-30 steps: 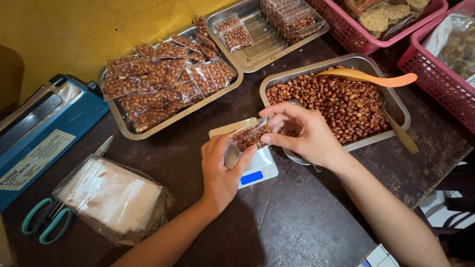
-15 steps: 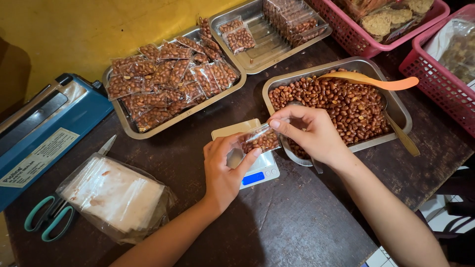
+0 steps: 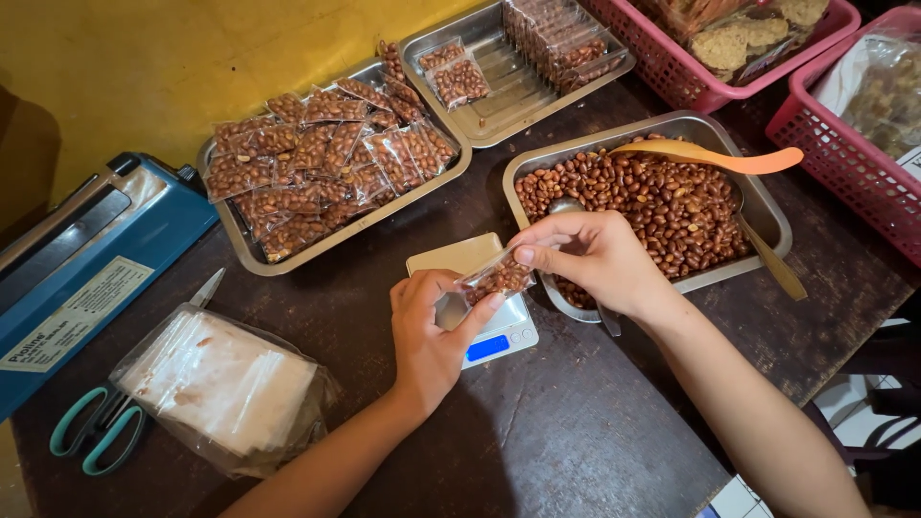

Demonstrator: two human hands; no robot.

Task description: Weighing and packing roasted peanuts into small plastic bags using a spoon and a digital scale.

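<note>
- Left hand (image 3: 432, 336): fingers curled, thumb and fingertips pinching the lower left end of a small clear packet (image 3: 497, 279) of peanuts.
- Right hand (image 3: 590, 259): fingertips closed narrow on the packet's upper right edge; the hand also rests over a metal spoon (image 3: 566, 206) whose bowl pokes out above the knuckles.
- Packet position: held between both hands, tilted, just above a small digital scale (image 3: 480, 307) with a beige platform and blue display. Cannot tell whether the packet touches the platform.
- Scale sits on the dark wooden table (image 3: 595, 441), just beside the steel tray of loose peanuts (image 3: 672, 206).
- Orange-handled wooden spatula (image 3: 715, 156) lies across that tray's far edge; a second wooden utensil (image 3: 772, 259) leans on its right rim.
- Tray of filled packets (image 3: 321, 173) behind the scale, to the left; another steel tray (image 3: 518, 58) with a few packets further back.
- Near left: stack of empty clear bags (image 3: 216, 388), teal-handled scissors (image 3: 101, 427), blue heat sealer (image 3: 86, 259).
- Pink baskets (image 3: 844, 115) at far right.
</note>
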